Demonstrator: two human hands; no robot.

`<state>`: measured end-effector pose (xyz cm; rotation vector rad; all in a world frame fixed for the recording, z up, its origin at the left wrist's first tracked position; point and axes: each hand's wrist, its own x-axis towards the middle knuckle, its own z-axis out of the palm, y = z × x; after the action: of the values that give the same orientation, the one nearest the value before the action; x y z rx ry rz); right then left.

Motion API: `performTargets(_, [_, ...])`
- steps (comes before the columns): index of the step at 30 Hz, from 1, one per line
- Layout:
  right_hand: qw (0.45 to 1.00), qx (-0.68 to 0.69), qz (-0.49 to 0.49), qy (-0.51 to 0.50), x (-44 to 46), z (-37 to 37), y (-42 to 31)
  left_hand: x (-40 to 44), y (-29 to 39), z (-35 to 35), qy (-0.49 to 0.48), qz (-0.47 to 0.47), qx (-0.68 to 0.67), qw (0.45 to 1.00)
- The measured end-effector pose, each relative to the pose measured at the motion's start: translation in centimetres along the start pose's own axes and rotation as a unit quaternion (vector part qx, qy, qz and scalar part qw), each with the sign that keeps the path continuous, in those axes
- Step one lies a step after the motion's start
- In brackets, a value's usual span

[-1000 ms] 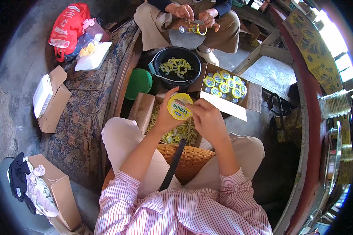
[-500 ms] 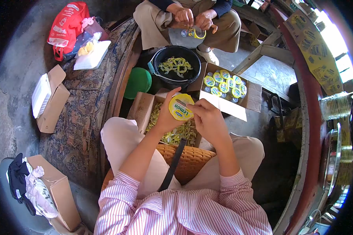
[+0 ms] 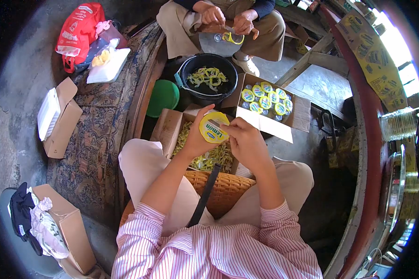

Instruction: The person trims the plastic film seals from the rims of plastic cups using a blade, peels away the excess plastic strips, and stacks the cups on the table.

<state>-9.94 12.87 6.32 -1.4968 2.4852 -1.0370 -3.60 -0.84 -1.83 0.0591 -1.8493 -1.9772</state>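
My left hand [image 3: 195, 143] grips a cup from its side, with the yellow foil lid [image 3: 214, 127] marked "Lemon" facing up. At the lid's right edge, the thumb and forefinger of my right hand [image 3: 246, 145] pinch together on the rim; the cup's body is mostly hidden. Beneath both hands stands an open cardboard box [image 3: 166, 131] holding a heap of yellow strips [image 3: 226, 156]. A wicker basket [image 3: 235, 184] sits between my knees, and a black strap [image 3: 206, 195] hangs over it.
Ahead is a black bucket [image 3: 183, 74] with yellow strips inside, beside a green lid [image 3: 163, 98]. Several lidded cups [image 3: 265, 102] fill a carton [image 3: 300, 116] at the right. Opposite, another person's hands [image 3: 228, 19] work on a cup with a yellow ring [image 3: 233, 38].
My hands and the cup stay almost in place, with only a slight shift of the view. The other person's hands have moved slightly.
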Motion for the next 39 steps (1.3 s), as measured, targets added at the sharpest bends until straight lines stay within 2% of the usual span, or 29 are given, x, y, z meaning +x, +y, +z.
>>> performTargets(9, [1.0,-0.016,-0.011,-0.012,0.0,-0.2,0.1,0.1,-0.1,0.1,-0.005,-0.008,-0.025,1.0])
performTargets(21, [0.997,-0.071,0.035,-0.023,-0.6,-2.5,-0.3,0.4,0.0,-0.5,0.032,-0.018,-0.01,0.999])
performTargets(30, [0.995,-0.088,0.051,-0.019,-1.0,-3.8,-0.7,0.5,-0.2,-0.8,0.021,-0.019,-0.028,0.999])
performTargets(33, [0.993,-0.107,0.041,0.0,-0.9,-5.1,-0.6,0.7,0.6,-1.1,-0.012,-0.027,-0.052,0.998])
performTargets(36, [0.996,-0.088,-0.002,0.003,0.0,-6.2,-0.9,0.8,2.0,-1.6,-0.073,-0.014,0.018,0.997])
performTargets(39, [0.988,-0.1,-0.12,0.019,1.1,-5.6,-0.9,0.7,1.6,-1.4,-0.099,-0.047,-0.074,0.991])
